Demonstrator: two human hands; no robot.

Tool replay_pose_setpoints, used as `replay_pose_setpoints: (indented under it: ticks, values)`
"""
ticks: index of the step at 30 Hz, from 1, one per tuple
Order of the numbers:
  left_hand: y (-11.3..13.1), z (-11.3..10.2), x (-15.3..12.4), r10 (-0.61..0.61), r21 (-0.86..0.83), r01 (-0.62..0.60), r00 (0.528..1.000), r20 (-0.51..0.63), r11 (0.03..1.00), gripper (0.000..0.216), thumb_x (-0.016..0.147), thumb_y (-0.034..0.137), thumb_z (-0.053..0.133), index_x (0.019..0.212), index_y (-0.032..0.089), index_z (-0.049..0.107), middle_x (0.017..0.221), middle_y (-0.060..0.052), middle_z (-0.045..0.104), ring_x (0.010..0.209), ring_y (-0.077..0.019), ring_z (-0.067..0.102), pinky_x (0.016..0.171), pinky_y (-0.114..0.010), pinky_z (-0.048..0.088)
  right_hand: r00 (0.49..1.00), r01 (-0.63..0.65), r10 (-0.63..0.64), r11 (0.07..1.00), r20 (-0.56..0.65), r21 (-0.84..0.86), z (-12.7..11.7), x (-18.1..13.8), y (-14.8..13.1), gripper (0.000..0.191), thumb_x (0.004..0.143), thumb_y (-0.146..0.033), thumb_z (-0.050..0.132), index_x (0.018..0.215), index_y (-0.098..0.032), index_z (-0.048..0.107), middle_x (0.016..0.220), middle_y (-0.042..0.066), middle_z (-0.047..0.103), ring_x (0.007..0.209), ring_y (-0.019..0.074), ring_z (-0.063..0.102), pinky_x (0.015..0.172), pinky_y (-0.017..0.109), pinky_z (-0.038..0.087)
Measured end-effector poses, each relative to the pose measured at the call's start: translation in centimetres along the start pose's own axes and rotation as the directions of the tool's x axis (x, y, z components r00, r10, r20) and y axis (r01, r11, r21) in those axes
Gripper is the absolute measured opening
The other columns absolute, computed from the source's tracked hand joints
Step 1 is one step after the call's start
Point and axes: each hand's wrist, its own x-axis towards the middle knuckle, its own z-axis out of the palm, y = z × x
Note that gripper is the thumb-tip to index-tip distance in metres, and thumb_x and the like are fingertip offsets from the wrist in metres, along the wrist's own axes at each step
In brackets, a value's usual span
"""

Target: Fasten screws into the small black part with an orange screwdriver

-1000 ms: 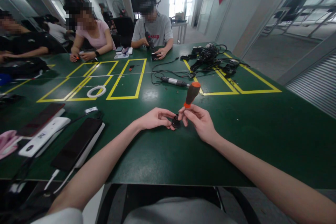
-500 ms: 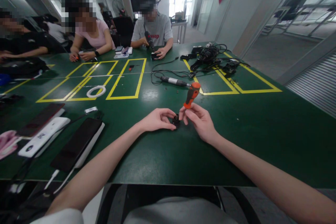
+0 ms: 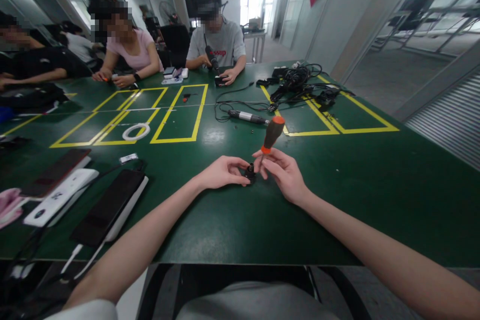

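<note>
A small black round part (image 3: pixel 250 173) rests on the green table (image 3: pixel 337 195), pinched by the fingers of my left hand (image 3: pixel 222 172). My right hand (image 3: pixel 282 172) grips the shaft of a screwdriver (image 3: pixel 271 135) with a black and orange handle. The screwdriver stands nearly upright, tilted to the right, with its tip down on the black part. Both hands meet at the part near the table's middle.
Phones and a white power strip (image 3: pixel 60 196) lie at the left. A second tool (image 3: pixel 247 117) and a tangle of black cables (image 3: pixel 300 85) lie farther back. A white ring (image 3: pixel 136 131) sits among yellow tape outlines. Three other people sit at the far and left sides.
The screwdriver handle has turned a little in my right hand and my fingers have shifted on its shaft. My left hand stays on the black part.
</note>
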Motion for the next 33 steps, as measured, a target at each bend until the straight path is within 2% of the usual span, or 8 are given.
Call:
replay_pose_setpoints:
  ticks: [4, 9, 16, 19, 22, 25, 28, 33]
  values:
    - [0.08, 0.00, -0.02, 0.012, 0.004, -0.012, 1.000, 0.011, 1.000, 0.052, 0.067, 0.033, 0.092, 0.109, 0.010, 0.072, 0.071, -0.003, 0.075, 0.064, -0.0124, 0.069, 0.062, -0.021, 0.045, 0.999, -0.025, 0.025, 1.000, -0.034, -0.017, 0.11, -0.04, -0.12, 0.040, 0.085, -0.059, 0.078, 0.088, -0.023, 0.061, 0.066, -0.001, 0.069, 0.051, 0.0118, 0.052, 0.054, 0.028, 0.047]
    - [0.07, 0.03, 0.03, 0.017, 0.006, -0.017, 1.000, 0.010, 1.000, 0.054, 0.067, 0.031, 0.092, 0.112, 0.009, 0.072, 0.071, -0.002, 0.075, 0.065, -0.0133, 0.070, 0.062, -0.021, 0.045, 0.998, -0.026, 0.023, 0.998, -0.058, -0.053, 0.05, 0.09, -0.15, 0.043, 0.086, -0.063, 0.075, 0.082, -0.021, 0.066, 0.078, 0.003, 0.072, 0.052, 0.0112, 0.053, 0.055, 0.029, 0.049]
    - [0.00, 0.03, -0.03, 0.011, 0.023, -0.011, 1.000, 0.002, 1.000, 0.052, 0.068, 0.033, 0.091, 0.110, 0.009, 0.072, 0.071, -0.004, 0.076, 0.066, -0.0141, 0.071, 0.062, -0.021, 0.045, 0.999, 0.010, -0.010, 1.000, -0.043, 0.011, 0.02, 0.06, 0.36, 0.040, 0.084, -0.059, 0.079, 0.086, -0.022, 0.065, 0.065, -0.001, 0.067, 0.052, 0.0116, 0.053, 0.053, 0.027, 0.046]
    - [0.04, 0.00, -0.05, 0.021, 0.023, -0.021, 1.000, -0.001, 1.000, 0.053, 0.068, 0.033, 0.090, 0.111, 0.009, 0.072, 0.072, -0.004, 0.076, 0.065, -0.0137, 0.070, 0.062, -0.021, 0.044, 0.997, 0.008, -0.010, 0.999, -0.074, -0.033, 0.14, 0.08, 0.09, 0.041, 0.084, -0.059, 0.079, 0.081, -0.022, 0.061, 0.066, -0.001, 0.067, 0.051, 0.0111, 0.051, 0.053, 0.027, 0.047]
    - [0.11, -0.04, -0.07, 0.023, 0.023, -0.023, 1.000, 0.008, 0.999, 0.051, 0.069, 0.032, 0.090, 0.111, 0.009, 0.072, 0.073, -0.004, 0.077, 0.066, -0.0134, 0.070, 0.063, -0.021, 0.045, 0.994, 0.029, -0.040, 0.994, -0.103, -0.109, 0.13, 0.14, -0.27, 0.041, 0.081, -0.059, 0.081, 0.076, -0.021, 0.067, 0.078, 0.002, 0.070, 0.053, 0.0109, 0.051, 0.052, 0.029, 0.048]
    - [0.13, -0.06, -0.08, 0.019, 0.020, -0.020, 1.000, 0.015, 1.000, 0.050, 0.069, 0.032, 0.089, 0.110, 0.010, 0.072, 0.073, -0.004, 0.077, 0.066, -0.0135, 0.071, 0.063, -0.021, 0.046, 0.995, 0.052, -0.064, 0.989, -0.082, -0.138, 0.03, 0.14, -0.40, 0.041, 0.083, -0.059, 0.080, 0.071, -0.021, 0.070, 0.072, 0.001, 0.066, 0.052, 0.0111, 0.052, 0.053, 0.029, 0.048]
    - [0.04, -0.02, -0.07, 0.019, 0.021, -0.019, 1.000, 0.009, 1.000, 0.052, 0.068, 0.033, 0.090, 0.111, 0.009, 0.071, 0.071, -0.004, 0.076, 0.066, -0.0141, 0.071, 0.063, -0.021, 0.045, 0.999, 0.023, -0.026, 0.995, -0.032, -0.095, 0.00, 0.07, -0.24, 0.042, 0.088, -0.061, 0.073, 0.078, -0.021, 0.071, 0.067, 0.001, 0.067, 0.051, 0.0120, 0.055, 0.056, 0.030, 0.050]
    - [-0.12, 0.01, -0.02, 0.018, 0.016, -0.018, 1.000, -0.004, 1.000, 0.053, 0.067, 0.035, 0.091, 0.109, 0.010, 0.071, 0.072, -0.004, 0.076, 0.066, -0.0149, 0.071, 0.062, -0.022, 0.046, 0.999, 0.002, -0.004, 0.999, -0.049, -0.039, 0.06, 0.07, -0.14, 0.042, 0.082, -0.061, 0.080, 0.086, -0.023, 0.063, 0.066, -0.001, 0.070, 0.051, 0.0127, 0.055, 0.054, 0.029, 0.050]
